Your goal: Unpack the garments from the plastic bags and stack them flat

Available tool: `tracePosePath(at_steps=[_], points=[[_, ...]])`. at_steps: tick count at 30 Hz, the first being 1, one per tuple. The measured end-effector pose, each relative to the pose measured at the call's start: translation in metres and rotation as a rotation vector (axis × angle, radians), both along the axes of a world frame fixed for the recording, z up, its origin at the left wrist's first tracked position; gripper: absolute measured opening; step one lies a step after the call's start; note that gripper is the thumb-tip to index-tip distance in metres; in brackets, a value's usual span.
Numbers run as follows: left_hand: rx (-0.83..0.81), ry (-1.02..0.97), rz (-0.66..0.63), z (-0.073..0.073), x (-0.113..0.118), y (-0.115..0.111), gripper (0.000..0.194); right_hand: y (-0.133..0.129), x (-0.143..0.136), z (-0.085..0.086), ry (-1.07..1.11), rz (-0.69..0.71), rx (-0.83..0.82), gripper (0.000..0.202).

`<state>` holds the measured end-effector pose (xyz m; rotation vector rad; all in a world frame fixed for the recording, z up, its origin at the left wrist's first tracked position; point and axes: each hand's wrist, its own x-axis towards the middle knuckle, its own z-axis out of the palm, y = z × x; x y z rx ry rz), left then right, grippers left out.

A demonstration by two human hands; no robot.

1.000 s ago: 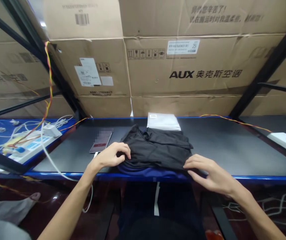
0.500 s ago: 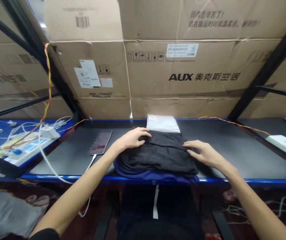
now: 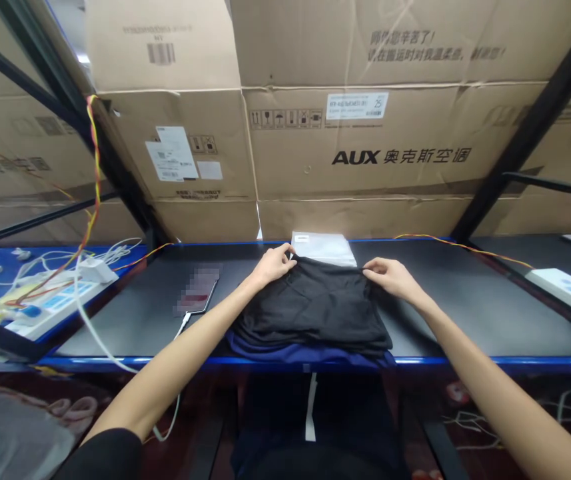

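A black piece of fabric (image 3: 325, 300), folded like a garment, lies at the front of the shelf on top of dark blue fabric (image 3: 290, 351). My left hand (image 3: 274, 264) pinches its far left corner between thumb and fingers. At the far right corner, my right hand (image 3: 389, 273) is closed on the same black fabric. The far edge is drawn fairly straight between the two hands. Just behind it lies a stack of clear plastic bags (image 3: 324, 247), its near part covered by the fabric.
Left of the cloth a phone (image 3: 199, 292) lies with a white charging cable (image 3: 183, 325). Power strips stand at the left (image 3: 55, 303) and right (image 3: 570, 292). A cardboard wall (image 3: 285, 173) closes off the back, and dark metal posts (image 3: 530, 127) rise at both sides.
Both hands have gone from resting on the black fabric to pinching its far corners. The far edge has been lifted and pulled straight away from me; folds on top have smoothed.
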<state>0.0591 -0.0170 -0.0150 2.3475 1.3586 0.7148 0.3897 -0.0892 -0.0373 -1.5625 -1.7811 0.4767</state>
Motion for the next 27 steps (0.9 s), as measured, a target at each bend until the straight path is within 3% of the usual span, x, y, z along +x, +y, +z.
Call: tracePosePath(at_steps=[4, 8, 12, 15, 18, 21, 24, 27], points=[[0.053, 0.078, 0.047, -0.008, 0.005, -0.003, 0.023, -0.001, -0.002, -0.006, -0.125, 0.002, 0.045, 0.025], [0.095, 0.064, 0.050, -0.007, 0.001, -0.009, 0.033, -0.006, -0.002, -0.008, -0.164, -0.011, 0.085, 0.026], [0.238, 0.022, -0.067, 0.006, -0.017, -0.021, 0.031, -0.011, -0.008, -0.001, -0.198, -0.046, 0.280, 0.029], [0.252, 0.156, -0.170, 0.012, -0.033, -0.036, 0.038, -0.018, -0.024, 0.008, -0.210, 0.038, 0.374, 0.029], [0.109, 0.344, -0.163, 0.009, -0.042, -0.055, 0.062, -0.027, -0.046, 0.016, -0.232, 0.264, 0.279, 0.035], [-0.028, 0.441, -0.123, 0.001, -0.042, -0.071, 0.080, -0.034, -0.065, 0.018, -0.341, 0.433, 0.070, 0.057], [-0.056, 0.454, -0.100, -0.005, -0.039, -0.079, 0.085, -0.037, -0.074, 0.013, -0.445, 0.483, -0.093, 0.072], [-0.047, 0.442, -0.101, -0.007, -0.038, -0.082, 0.084, -0.037, -0.075, 0.007, -0.490, 0.484, -0.121, 0.075]])
